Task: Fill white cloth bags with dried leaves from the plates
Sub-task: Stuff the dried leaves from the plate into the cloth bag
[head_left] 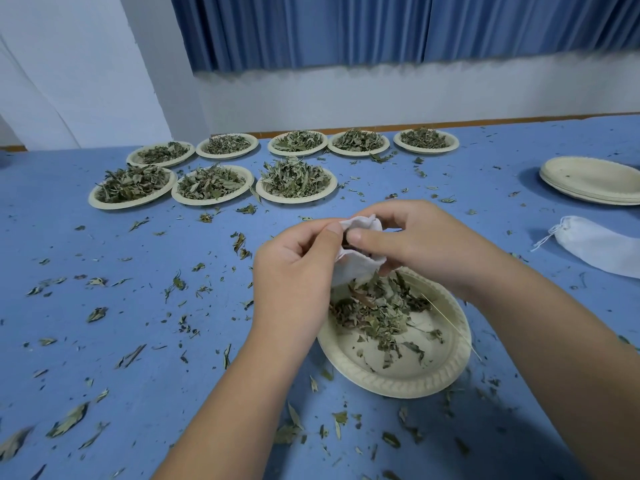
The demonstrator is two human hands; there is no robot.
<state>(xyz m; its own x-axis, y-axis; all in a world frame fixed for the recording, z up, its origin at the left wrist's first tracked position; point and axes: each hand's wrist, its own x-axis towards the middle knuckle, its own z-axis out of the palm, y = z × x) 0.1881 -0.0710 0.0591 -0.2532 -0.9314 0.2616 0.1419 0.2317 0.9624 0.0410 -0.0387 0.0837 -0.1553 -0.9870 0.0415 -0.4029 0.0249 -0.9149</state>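
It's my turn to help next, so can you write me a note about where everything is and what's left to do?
Left hand: pinches one side of the mouth of the white cloth bag.
Right hand: pinches the other side, above the near plate.
Done: the near plate is partly emptied. A second bag, looking stuffed, lies at the right by a stack of empty plates.
Left: the leaves on this plate, then eight full plates at the back.
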